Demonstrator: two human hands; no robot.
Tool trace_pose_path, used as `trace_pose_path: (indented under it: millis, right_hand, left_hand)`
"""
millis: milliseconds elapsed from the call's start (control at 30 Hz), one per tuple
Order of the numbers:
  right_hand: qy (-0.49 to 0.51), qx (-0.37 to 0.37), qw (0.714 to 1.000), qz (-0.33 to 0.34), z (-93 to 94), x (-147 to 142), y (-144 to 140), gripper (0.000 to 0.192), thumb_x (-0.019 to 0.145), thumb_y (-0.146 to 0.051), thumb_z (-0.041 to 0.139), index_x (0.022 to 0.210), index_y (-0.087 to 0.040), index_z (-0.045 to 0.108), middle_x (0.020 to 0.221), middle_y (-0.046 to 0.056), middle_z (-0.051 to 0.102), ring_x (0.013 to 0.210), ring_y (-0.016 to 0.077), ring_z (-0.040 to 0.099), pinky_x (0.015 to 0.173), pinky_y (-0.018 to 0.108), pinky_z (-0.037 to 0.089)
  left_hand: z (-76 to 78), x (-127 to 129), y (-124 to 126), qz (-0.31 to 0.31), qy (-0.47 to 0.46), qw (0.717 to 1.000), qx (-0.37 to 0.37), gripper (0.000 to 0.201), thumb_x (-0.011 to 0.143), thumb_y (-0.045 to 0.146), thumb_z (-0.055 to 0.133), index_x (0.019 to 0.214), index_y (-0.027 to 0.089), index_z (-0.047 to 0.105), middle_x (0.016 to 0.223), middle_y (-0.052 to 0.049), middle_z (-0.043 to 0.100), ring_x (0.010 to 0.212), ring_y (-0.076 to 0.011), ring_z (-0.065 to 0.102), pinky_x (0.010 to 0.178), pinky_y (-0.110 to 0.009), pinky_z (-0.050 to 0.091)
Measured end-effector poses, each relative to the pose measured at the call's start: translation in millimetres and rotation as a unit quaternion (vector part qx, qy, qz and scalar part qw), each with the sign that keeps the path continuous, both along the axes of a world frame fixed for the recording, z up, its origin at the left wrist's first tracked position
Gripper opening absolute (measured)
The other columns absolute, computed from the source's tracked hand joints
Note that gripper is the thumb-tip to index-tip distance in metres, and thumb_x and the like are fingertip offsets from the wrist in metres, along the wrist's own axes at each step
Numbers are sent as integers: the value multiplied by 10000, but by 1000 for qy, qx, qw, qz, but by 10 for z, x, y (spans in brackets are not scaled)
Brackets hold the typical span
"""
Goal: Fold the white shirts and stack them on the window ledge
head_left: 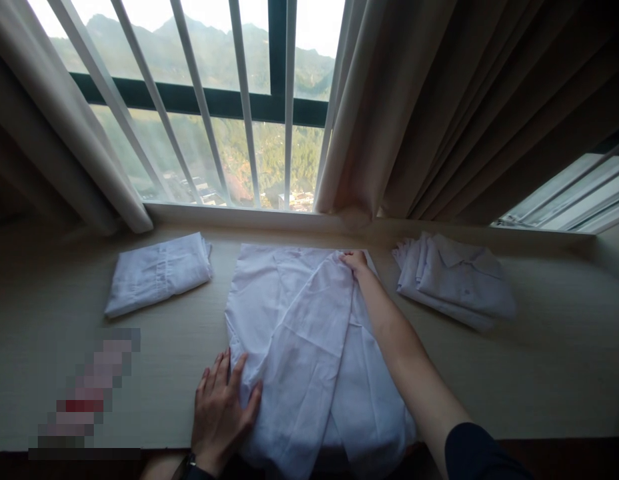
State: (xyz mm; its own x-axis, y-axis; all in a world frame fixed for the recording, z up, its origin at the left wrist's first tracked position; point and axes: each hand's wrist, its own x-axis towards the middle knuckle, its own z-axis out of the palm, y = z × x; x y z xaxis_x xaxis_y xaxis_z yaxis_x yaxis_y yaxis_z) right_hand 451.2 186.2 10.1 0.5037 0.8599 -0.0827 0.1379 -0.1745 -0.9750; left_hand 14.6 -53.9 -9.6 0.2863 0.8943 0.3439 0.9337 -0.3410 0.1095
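Head: held garment [302,360], perhaps cropped below

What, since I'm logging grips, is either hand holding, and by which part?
The right hand pinches the white garment near its far right corner; the left hand lies spread at its left side.

A creased white garment [299,333] lies spread, partly under the left hand [222,403]. Its far part is in the right hand [357,261]
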Motion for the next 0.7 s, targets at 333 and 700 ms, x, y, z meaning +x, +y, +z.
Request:
trace_pose_path:
  millis: [333,700]
  right_hand:
    - [-138,29,989,43,139,168,206,203,688,-216,782,873,-174,709,979,73,741,1012,220,659,1007,390,475]
    - [-250,36,956,-152,-162,127,-2630,407,840,-476,609,1100,-174,690,1099,126,732,972,265,701,891,398,545]
  left_hand:
    - [21,8,-6,7,4,1000,-18,554,875,445,571,1381,220,555,1486,-160,500,1390,-331,443,1138,-525,348]
    - [-8,-9,-10,9,-5,1000,-16,538,882,454,557,1366,222,593,1480,-174,503,1387,-345,443,1136,-536,343]
